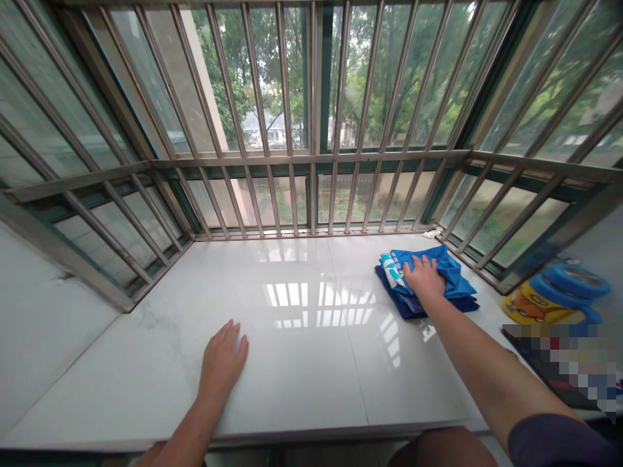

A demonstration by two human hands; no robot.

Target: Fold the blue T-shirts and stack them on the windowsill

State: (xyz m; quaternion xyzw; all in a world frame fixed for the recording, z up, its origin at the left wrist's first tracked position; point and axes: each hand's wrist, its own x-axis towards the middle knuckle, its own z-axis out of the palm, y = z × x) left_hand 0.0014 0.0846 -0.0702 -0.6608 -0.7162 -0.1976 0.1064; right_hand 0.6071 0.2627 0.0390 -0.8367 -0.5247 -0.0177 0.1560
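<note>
My left hand [224,355] lies flat on the white glossy window sill [292,376], fingers together and thumb apart, holding nothing. Farther right, my right hand [426,277] rests palm down on top of a blue garment [455,269], its fingers spread over the cloth. That bright blue piece has a white and turquoise printed part [392,274] at its left side. Beneath it sits dark navy folded cloth [411,307], forming a small stack. My right palm hides part of the top garment.
Metal bars [311,157] and windows enclose the sill on three sides. At the right edge stands a yellow and blue tub [540,305] with a handle. A dark flat item [523,353], partly blurred out by pixelation, lies in front of it. A white scrap [432,233] is in the far right corner.
</note>
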